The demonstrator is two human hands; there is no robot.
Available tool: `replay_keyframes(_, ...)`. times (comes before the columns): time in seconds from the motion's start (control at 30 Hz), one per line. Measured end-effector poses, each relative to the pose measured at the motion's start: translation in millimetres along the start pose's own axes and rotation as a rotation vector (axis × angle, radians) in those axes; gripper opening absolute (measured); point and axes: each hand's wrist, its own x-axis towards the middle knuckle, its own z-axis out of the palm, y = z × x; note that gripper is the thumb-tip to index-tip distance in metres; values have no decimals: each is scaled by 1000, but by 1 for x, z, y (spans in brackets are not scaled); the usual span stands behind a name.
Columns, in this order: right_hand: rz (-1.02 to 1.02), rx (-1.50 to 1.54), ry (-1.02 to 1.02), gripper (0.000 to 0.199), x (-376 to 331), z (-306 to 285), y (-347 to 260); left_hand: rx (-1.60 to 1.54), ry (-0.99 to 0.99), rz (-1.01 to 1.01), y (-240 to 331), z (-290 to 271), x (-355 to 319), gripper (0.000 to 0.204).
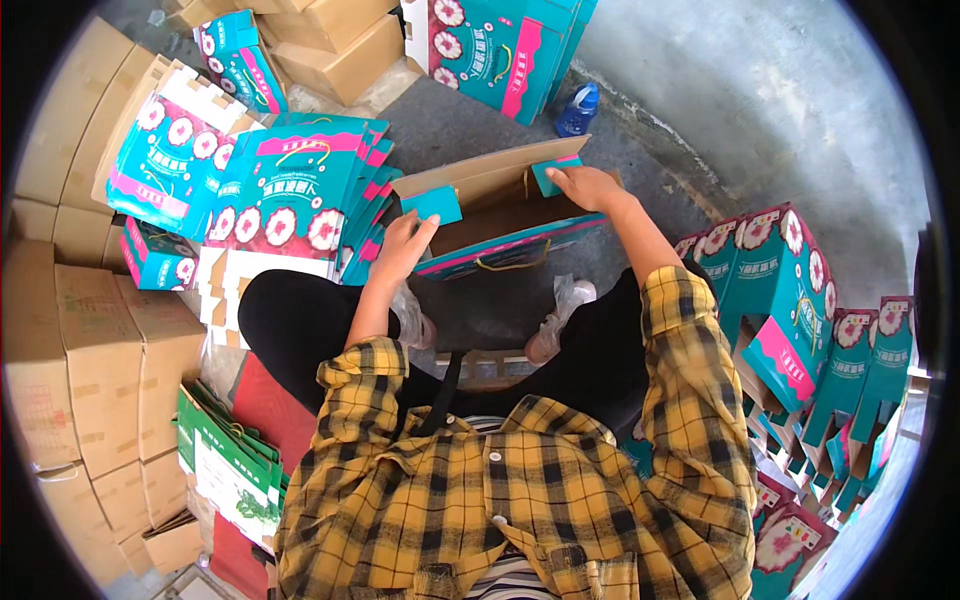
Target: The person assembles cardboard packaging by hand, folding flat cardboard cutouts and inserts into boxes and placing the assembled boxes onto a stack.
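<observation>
Cartons of plain brown cardboard (pixel 80 340) are stacked high well to the left of the left hand's fingers, forming a wall that keeps the middle of the concrete floor (pixel 760 110) free for the seated person. Beyond the fingers, at the top, lean more printed teal boxes (pixel 490 45), and far to the right of the right fingers stand finished teal gift boxes (pixel 790 290), upright and side by side, apparently parked there once shaped. Just left of the left fingers lies a fanned pile of flat teal blanks (pixel 300 190), within easy reach. Directly under and between both sets of fingers is the half-folded gift box (pixel 500 225), lying open-side up on the floor between the person's knees, its brown inside showing and its yellow cord handle (pixel 510 262) hanging on the near wall. The left hand (pixel 400 250) has its fingers closed narrowly on the small teal end flap (pixel 432 204), pinching it upward as if to bend it inward. The right hand (pixel 588 187) lies flat, fingers spread on the opposite teal flap (pixel 552 172), pressing it against the back wall so the box holds square. A blue bottle (pixel 579 108) stands beyond the right fingers, near the wall.
</observation>
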Motion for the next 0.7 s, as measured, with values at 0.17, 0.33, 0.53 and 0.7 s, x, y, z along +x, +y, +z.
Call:
replay_keyframes(0.17,141,354,162,86,20,11,19,276,18,-21,11,-3,-3,62)
replay_keyframes(0.33,354,629,290,93,29,-1,16,325,81,-16,2,1,-6,75)
replay_keyframes(0.53,502,717,158,84,26,-19,16,245,53,-18,-18,1,0,78)
replay_keyframes(0.7,403,821,-82,76,20,-17,35,-39,90,-84,-7,-4,-10,67)
